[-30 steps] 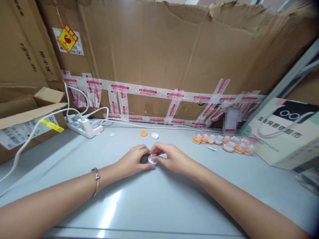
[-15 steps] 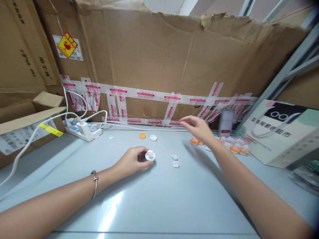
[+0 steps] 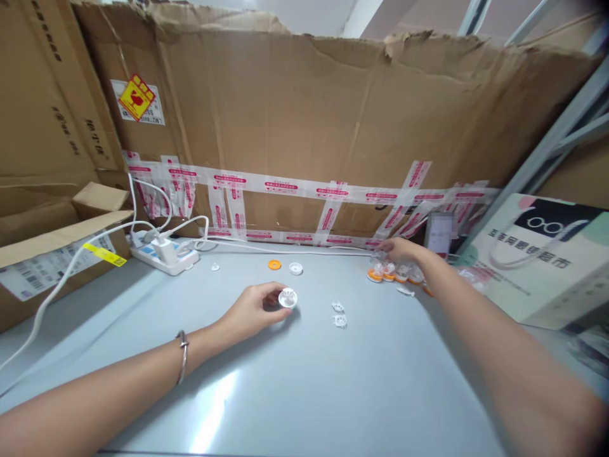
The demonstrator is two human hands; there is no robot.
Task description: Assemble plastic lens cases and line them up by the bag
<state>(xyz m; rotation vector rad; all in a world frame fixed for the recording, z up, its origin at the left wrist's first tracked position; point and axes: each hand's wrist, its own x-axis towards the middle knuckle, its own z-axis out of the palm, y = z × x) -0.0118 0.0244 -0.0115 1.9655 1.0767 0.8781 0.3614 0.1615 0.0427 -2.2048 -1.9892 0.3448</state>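
Between thumb and fingers, my left hand [image 3: 259,306] holds a round white part [image 3: 288,298] just above the table. My right hand [image 3: 397,249] reaches over the cluster of orange and clear round pieces [image 3: 389,273] at the back right; its fingertips are over the clear tops, and what they hold, if anything, is too small to tell. Two small white toothed parts [image 3: 339,321] lie right of my left hand. Behind it are an orange ring [image 3: 275,264] and a white ring [image 3: 295,268]. A thin white piece [image 3: 406,292] lies in front of the cluster.
A power strip [image 3: 174,263] with white cables and an open cardboard box [image 3: 57,266] stand at the left. A tiny white piece [image 3: 215,267] lies nearby. Large cardboard [image 3: 266,101] rises behind. On the right are a phone [image 3: 438,233] and a printed bag [image 3: 533,273].
My right hand has moved right and slightly down, onto the orange and clear pieces. My left hand keeps its hold on the white part. The whole view has shifted a little.
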